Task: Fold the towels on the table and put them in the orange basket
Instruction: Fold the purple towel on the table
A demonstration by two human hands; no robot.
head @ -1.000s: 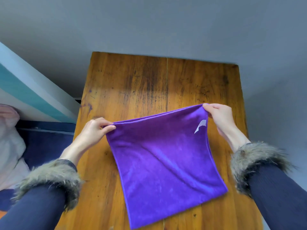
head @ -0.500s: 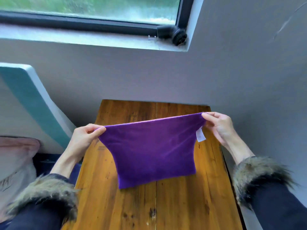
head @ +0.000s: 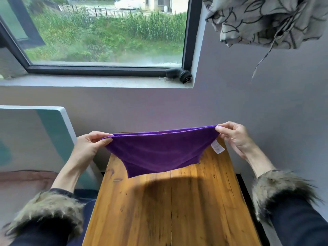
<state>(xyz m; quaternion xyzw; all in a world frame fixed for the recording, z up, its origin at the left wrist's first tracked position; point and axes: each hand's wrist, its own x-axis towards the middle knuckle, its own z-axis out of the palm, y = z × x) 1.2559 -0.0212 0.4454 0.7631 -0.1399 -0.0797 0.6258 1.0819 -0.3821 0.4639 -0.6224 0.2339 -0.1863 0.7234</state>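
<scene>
A purple towel (head: 159, 151), doubled over, hangs in the air above the wooden table (head: 170, 206). My left hand (head: 88, 148) pinches its upper left corner and my right hand (head: 234, 137) pinches its upper right corner, so the top edge is stretched between them. A small white label (head: 218, 147) dangles below the right corner. The towel's lower edge hangs clear of the tabletop. No orange basket is in view.
The narrow table stands against a grey wall under a window (head: 106, 32). A black brush (head: 179, 77) lies on the sill. A patterned curtain (head: 266, 20) hangs at upper right. A white and teal board (head: 35, 137) leans at the left.
Both hands have lifted the towel off the table and raised it higher. The view has tilted upward, so the window and curtain now show.
</scene>
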